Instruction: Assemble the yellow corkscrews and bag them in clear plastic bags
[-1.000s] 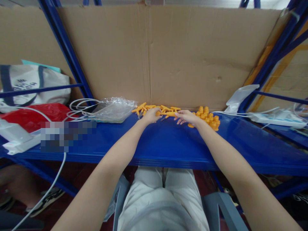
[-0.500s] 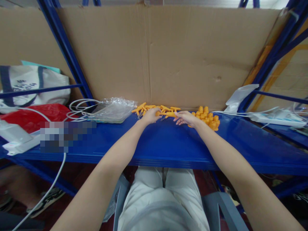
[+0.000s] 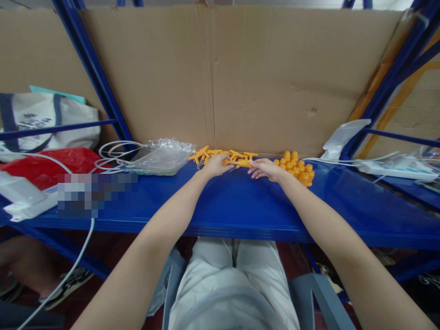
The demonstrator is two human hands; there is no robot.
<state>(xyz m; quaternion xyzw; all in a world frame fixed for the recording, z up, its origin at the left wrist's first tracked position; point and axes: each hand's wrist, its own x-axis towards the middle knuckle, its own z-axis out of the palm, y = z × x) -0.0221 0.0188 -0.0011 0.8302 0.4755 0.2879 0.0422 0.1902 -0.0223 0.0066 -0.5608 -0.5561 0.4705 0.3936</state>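
Note:
My left hand (image 3: pixel 216 166) is closed around an orange piece with a rounded end (image 3: pixel 226 162), from which a thinner stem points right. Facing it, my right hand (image 3: pixel 266 169) pinches an orange tube-like piece (image 3: pixel 244 162) between thumb and fingers, its other fingers curled loosely. The two pieces are in line and meet or nearly meet; I cannot tell how far one sits in the other. Behind my hands lie several orange T-shaped pieces (image 3: pixel 202 153), some with small chains. Just right of my right hand stands a cluster of orange cup-like pieces (image 3: pixel 304 178).
A blue metal table (image 3: pixel 240 206) backs onto a cardboard panel (image 3: pixel 257 82). Left are clear plastic bags (image 3: pixel 165 158), white cables (image 3: pixel 113 149), a red bag (image 3: pixel 65 165) and a power strip (image 3: pixel 30 201). Another power strip (image 3: pixel 395 170) is at right. A person's leg (image 3: pixel 30 266) shows lower left.
Hardly anything differs. Both hands keep their places and their hold on the orange pieces, with at most a slight shift of the left fingers.

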